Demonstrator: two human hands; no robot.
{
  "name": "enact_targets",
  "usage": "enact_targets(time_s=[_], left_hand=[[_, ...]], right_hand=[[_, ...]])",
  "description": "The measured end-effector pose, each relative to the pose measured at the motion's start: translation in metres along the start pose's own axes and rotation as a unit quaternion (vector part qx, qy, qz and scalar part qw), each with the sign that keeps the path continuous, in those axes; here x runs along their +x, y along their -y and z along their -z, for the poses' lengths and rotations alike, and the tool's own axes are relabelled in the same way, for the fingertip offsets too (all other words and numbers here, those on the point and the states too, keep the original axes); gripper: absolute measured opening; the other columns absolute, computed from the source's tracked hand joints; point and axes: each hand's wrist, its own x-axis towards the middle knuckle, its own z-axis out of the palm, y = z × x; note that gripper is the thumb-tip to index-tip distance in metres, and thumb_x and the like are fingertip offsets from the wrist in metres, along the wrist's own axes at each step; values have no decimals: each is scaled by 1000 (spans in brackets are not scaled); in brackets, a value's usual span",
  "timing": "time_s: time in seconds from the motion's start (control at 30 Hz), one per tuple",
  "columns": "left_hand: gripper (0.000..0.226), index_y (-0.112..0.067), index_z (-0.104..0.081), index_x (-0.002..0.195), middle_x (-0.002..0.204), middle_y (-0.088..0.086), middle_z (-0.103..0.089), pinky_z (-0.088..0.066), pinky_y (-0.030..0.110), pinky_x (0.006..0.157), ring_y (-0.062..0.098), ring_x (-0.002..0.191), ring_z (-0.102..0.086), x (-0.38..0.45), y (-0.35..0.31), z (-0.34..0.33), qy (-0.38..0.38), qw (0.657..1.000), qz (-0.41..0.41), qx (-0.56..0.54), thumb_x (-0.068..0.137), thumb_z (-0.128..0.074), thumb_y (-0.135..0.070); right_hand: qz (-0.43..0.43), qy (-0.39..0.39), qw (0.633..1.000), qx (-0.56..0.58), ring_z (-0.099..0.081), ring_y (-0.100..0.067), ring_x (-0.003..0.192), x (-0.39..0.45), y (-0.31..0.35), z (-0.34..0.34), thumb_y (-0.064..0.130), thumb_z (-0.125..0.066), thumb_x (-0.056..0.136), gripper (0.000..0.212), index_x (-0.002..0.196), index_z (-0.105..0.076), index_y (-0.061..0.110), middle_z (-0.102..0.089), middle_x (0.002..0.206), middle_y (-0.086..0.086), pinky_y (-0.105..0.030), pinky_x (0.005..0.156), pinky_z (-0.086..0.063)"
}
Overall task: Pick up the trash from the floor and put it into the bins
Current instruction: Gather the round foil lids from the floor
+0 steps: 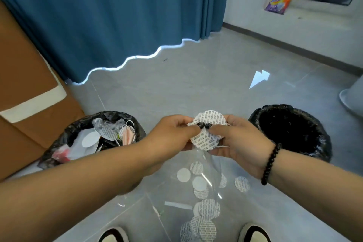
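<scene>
My left hand (172, 131) and my right hand (235, 143) meet at the middle of the view, and both pinch a small stack of round white printed paper discs (213, 119). A clear plastic bag (208, 200) hangs below the hands with several more discs inside it. To the left stands a bin lined with black plastic (78, 124), holding discs, face masks and clear wrapping. A second black-lined bin (294, 129) stands to the right and looks dark inside.
A brown cardboard box (29, 88) stands at the left beside a blue curtain (117, 15). A white scrap (259, 79) lies on the grey floor farther off. An orange and purple packet (280, 0) rests on the window ledge. My shoes (253, 234) show at the bottom edge.
</scene>
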Motion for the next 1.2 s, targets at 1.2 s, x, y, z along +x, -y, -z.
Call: enact_targets(time_s=[1.2], left_hand=[[61, -11, -59, 118, 97, 9, -75, -59, 33, 82, 24, 93, -72, -112, -51, 17, -7, 995, -78, -69, 68, -70, 22]], right_hand=[[3, 38, 997, 62, -69, -14, 61, -93, 53, -39, -2, -50, 92, 17, 100, -65, 2, -74, 82, -10, -21, 53, -56]])
